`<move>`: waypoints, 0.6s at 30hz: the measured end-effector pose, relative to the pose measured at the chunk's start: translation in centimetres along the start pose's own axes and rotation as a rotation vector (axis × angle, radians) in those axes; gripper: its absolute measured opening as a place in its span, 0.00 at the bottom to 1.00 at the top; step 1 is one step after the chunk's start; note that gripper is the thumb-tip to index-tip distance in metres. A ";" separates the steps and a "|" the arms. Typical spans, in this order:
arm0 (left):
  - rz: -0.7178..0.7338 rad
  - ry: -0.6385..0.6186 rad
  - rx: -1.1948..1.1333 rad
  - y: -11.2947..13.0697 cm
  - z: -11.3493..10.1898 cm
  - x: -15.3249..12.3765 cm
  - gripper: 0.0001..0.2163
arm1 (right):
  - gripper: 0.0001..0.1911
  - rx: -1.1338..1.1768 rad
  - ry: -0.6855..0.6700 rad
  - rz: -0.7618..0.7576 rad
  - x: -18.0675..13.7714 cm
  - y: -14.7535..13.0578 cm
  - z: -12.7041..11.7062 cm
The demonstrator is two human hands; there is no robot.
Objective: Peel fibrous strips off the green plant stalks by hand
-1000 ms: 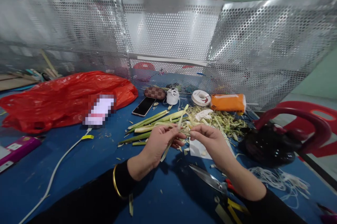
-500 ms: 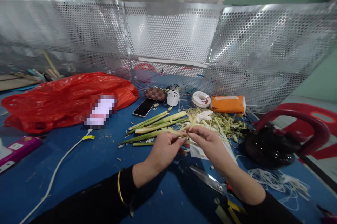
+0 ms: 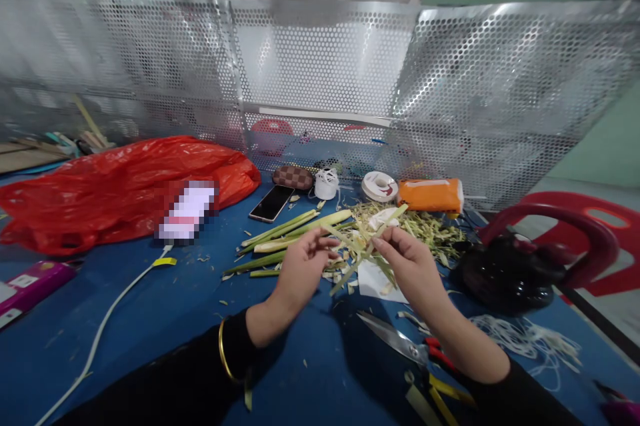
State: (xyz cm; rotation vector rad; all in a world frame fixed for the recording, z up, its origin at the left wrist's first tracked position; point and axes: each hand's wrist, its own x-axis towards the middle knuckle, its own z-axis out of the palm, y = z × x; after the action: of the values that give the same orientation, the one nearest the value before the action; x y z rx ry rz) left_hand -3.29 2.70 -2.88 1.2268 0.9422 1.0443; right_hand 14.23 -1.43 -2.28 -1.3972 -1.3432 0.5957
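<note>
Centrally, crossed pale-green leaf strips [image 3: 367, 249], one work, raised beyond the scissors [image 3: 400, 342]. Right hand [image 3: 410, 266]: thumb and fingers pinched on the strips. Left hand [image 3: 300, 269]: half open, fingers loosely curled beside the strips; contact cannot be told. Green stalks [image 3: 273, 246], several, on the bench [image 3: 310, 386], left of and beyond the scissors. Black kettle [image 3: 510, 279], one, right of the scissors.

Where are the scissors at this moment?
In the head view, the scissors lie right of centre on the blue table, below the white paper and right hand.
</note>
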 end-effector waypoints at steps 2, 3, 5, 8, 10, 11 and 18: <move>0.035 0.182 -0.020 -0.2 -0.4 0.3 0.23 | 0.13 -0.054 0.007 -0.042 0.1 0.0 -0.2; 0.096 0.258 0.018 -0.2 -0.6 0.3 0.23 | 0.12 -0.079 -0.006 -0.053 0.1 -0.1 -0.3; 0.275 0.291 0.180 0.0 -0.8 0.1 0.20 | 0.12 -0.128 -0.052 -0.067 0.1 -0.3 -0.3; 0.433 0.019 0.466 0.5 -0.7 -0.5 0.11 | 0.11 -0.183 -0.136 -0.110 -0.1 -0.6 -0.1; 0.381 -0.117 0.557 0.6 -0.4 -1.0 0.12 | 0.11 -0.197 -0.164 -0.146 -0.3 -0.6 0.2; 0.346 -0.146 0.573 0.6 -0.3 -1.2 0.12 | 0.11 -0.201 -0.170 -0.162 -0.4 -0.5 0.3; -0.015 -0.299 0.317 0.6 0.6 -1.5 0.07 | 0.10 -0.158 -0.163 -0.290 -1.0 -0.3 1.0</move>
State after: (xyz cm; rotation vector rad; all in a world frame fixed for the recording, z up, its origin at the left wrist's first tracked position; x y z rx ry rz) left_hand -3.22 1.09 -2.26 1.5852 0.9002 0.6886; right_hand 13.00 -2.05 -2.61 -1.2655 -1.7192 0.4232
